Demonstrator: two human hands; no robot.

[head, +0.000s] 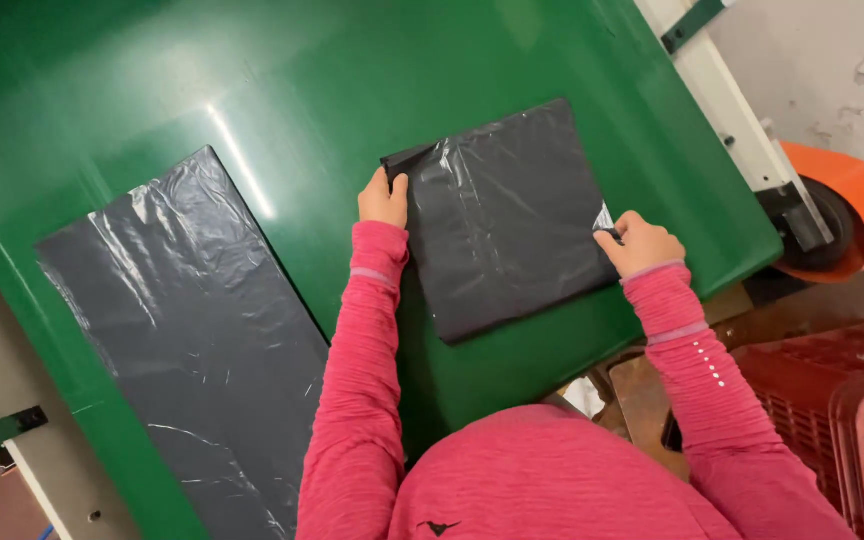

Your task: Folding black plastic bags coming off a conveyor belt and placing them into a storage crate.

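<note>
- Green glossy tabletop (352,70), set at an angle; grey floor far right w/ an orange wheel (857,205) beside the frame.
- Folded black plastic bag (507,215) lies flat mid-tabletop, betw. both hands.
- Left hand (383,200): fingers pinched on the bag's left edge, near its far corner.
- Right hand (644,243): fingers closed on the bag's right edge.
- Long black plastic sheet (192,350) lies flat at left, apart from the bag.
- Red crate (822,390) near right.

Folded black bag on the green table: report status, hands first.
Left hand pinching the folded black bag at its left edge. Right hand gripping its right edge. Bag flat on green table. Long black bag lies apart, left.
</note>
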